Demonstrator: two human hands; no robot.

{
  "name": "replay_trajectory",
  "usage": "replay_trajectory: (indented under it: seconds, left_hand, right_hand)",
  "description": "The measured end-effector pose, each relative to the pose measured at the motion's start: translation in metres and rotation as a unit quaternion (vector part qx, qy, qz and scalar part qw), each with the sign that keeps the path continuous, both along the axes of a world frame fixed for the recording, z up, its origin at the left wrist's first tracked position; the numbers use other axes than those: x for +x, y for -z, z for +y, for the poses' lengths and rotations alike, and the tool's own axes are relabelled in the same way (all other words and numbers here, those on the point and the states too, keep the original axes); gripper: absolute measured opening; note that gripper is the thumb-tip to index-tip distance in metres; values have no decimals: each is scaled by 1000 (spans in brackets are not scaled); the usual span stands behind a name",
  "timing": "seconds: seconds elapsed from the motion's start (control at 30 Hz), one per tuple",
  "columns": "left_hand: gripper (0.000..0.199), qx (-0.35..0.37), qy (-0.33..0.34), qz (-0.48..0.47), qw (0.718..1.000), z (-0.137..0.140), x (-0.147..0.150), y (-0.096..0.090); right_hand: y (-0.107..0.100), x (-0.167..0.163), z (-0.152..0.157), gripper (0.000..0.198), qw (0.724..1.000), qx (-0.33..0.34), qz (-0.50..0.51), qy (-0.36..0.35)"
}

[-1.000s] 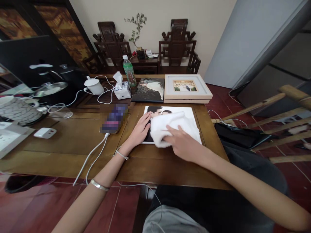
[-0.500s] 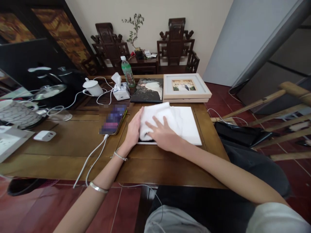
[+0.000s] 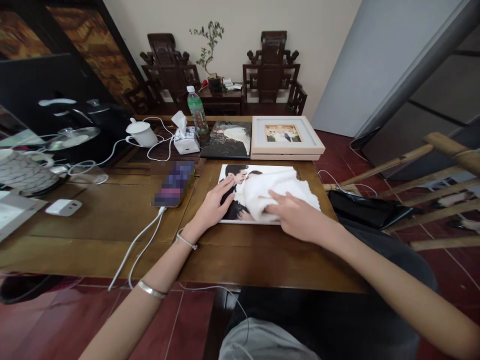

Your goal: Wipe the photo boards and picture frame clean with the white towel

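A flat photo panel [image 3: 239, 200] with a printed picture of a couple lies on the wooden table in front of me. Its left edge is under my left hand [image 3: 213, 204], whose fingers rest stretched out on the picture. A folded white towel [image 3: 287, 182] covers the panel's middle and right part. My right hand [image 3: 300, 212] grips the towel with bent fingers and presses it down on the panel. The thumb of that hand is partly hidden by the towel.
Behind the panel lie a dark photo panel [image 3: 227, 140] and a pale framed picture [image 3: 288, 150]. A phone [image 3: 174, 185] with a charging cable lies left of my left hand. Farther back stand a tissue box [image 3: 186, 141], a green bottle [image 3: 197, 110] and a lidded white cup [image 3: 141, 134].
My right hand has moved the towel rightward across the panel, uncovering the couple's picture on the left. My left hand has shifted from beside the panel's left edge onto its surface.
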State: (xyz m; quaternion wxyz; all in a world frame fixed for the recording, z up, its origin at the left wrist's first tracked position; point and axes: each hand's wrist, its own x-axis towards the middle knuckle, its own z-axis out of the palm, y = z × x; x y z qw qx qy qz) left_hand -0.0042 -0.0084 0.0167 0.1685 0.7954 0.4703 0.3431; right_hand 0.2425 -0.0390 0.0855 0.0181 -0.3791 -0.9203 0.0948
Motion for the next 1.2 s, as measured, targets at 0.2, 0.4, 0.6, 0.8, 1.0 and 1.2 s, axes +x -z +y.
replay_trajectory:
  seconds: [0.2,0.4,0.6,0.8,1.0,1.2]
  left_hand:
    - [43,5,-7,-15,1000,4,-2,5]
    - [38,6,-25,-8,1000,4,-2,6]
    - [42,-11,-21,-7,1000,3,0,3]
    - [44,-35,-10,-31,999,1,1,1]
    - [41,-32,-19,-57,998,0,2,0]
    - [41,-31,-23,-51,998,0,2,1]
  right_hand:
    - [1,-36,81,44,987,-41,151,42]
    - [2,-99,111,48,981,-64,184,-6]
    - [6,-70,105,48,985,-39,170,-6]
    - [11,16,106,57,985,18,163,50]
    - [23,49,53,59,995,63,60,50]
    - [27,46,-43,50,996,62,35,-49]
